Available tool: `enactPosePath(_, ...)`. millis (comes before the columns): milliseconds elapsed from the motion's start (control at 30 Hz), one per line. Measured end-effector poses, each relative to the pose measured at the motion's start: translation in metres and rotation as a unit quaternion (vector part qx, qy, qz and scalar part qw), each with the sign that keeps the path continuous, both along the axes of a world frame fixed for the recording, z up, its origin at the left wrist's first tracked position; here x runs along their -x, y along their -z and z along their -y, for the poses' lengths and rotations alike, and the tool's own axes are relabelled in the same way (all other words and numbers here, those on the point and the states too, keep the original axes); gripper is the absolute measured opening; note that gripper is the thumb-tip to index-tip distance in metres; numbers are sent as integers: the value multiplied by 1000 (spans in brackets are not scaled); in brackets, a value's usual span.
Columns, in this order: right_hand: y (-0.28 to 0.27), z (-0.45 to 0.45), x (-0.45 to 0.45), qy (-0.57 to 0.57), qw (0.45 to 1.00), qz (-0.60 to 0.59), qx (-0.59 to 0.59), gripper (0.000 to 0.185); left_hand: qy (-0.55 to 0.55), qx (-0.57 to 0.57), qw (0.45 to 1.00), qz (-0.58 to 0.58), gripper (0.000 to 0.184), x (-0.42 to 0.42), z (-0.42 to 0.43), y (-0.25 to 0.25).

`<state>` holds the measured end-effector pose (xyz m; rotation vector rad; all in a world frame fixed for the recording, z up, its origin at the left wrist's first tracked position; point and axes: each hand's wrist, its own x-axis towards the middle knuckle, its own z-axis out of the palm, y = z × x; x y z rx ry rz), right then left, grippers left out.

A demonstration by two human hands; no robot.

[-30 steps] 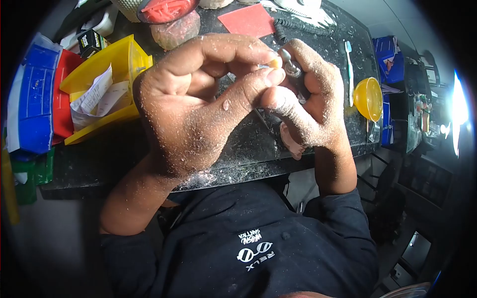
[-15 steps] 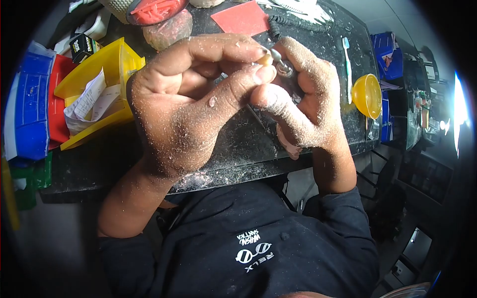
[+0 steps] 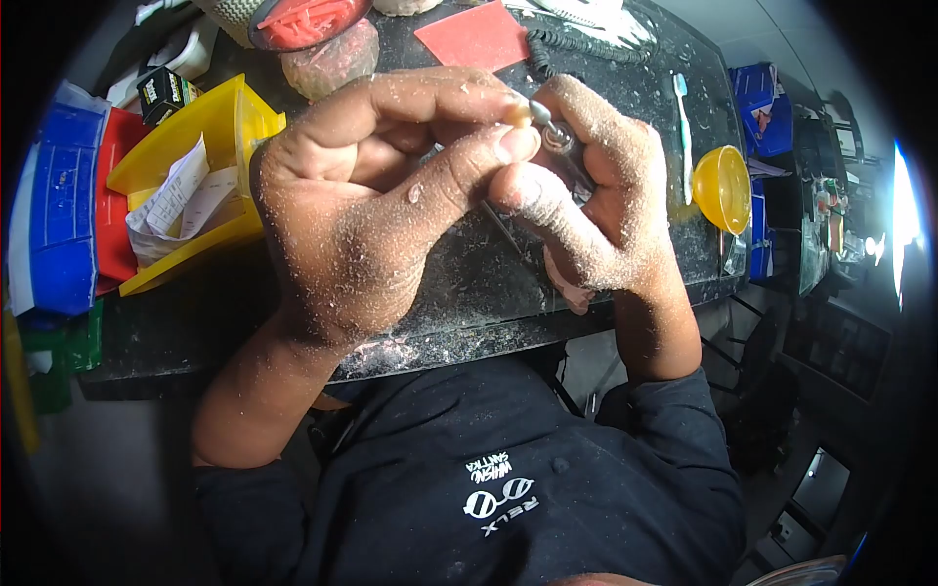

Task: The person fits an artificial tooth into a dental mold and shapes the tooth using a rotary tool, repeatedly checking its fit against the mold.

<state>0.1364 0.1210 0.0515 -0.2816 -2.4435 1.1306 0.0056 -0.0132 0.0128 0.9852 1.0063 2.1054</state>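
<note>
"WHISNU SANTIKA" [image 3: 489,468] and "RELX" [image 3: 511,516] on the black shirt [image 3: 391,479]

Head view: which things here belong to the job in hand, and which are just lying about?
In the job:
- small yellowish piece, pinched in the left hand
- grey-tipped tool in the right hand
- coiled cord, probably; its join is hidden

Apparently lying about:
- toothbrush
- yellow bowl
- red sheet
- papers in the yellow bin

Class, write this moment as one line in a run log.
left hand: pinches small piece | right hand: holds rotary tool | bur: at piece | toothbrush: on bench
</note>
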Motion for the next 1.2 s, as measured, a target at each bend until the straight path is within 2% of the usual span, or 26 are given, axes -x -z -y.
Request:
enactPosePath(500,3,0,1,-7,999,-17,-27,42,-5,7,1000,3,21,0,0,-1)
enactPosePath(700,2,2,1,5,1000,6,-1,42,1,2,1000,-2,20,2,0,0)
enactPosePath(1200,0,-1,0,5,999,23,-32,44,-6,10,1000,-22,17,3,1,0)
